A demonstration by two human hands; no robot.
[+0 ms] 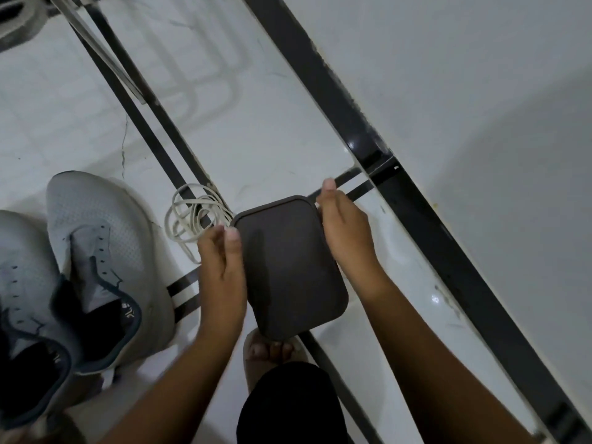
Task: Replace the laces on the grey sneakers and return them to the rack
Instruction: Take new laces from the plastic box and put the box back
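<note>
Item one: a dark brown, flat rectangular pouch with rounded corners (288,267), held above the white tiled floor (272,129) between both hands. Left hand (221,267): lies along the pouch's left edge, fingers curled, grip clamped on that side with fingertips at the upper left corner. Right hand (346,232): grip closed on the upper right corner and right edge, thumb raised above the top rim. Item two: a pair of light grey mesh sneakers with dark blue collars (96,267), standing side by side on the floor at the left, toes pointing up the view, eyelets bare, tongues exposed. Item three: a loose coil of off-white flat shoelace (189,216), lying on the floor between the nearer sneaker and the pouch, just beside the left hand's fingertips. Item four: black metal frame bars (416,193) crossing the floor diagonally, with thinner bars (153,145) running under the lace coil. Item five: a bare foot in a pale sandal (272,347), below the pouch, partly hidden by it.
</note>
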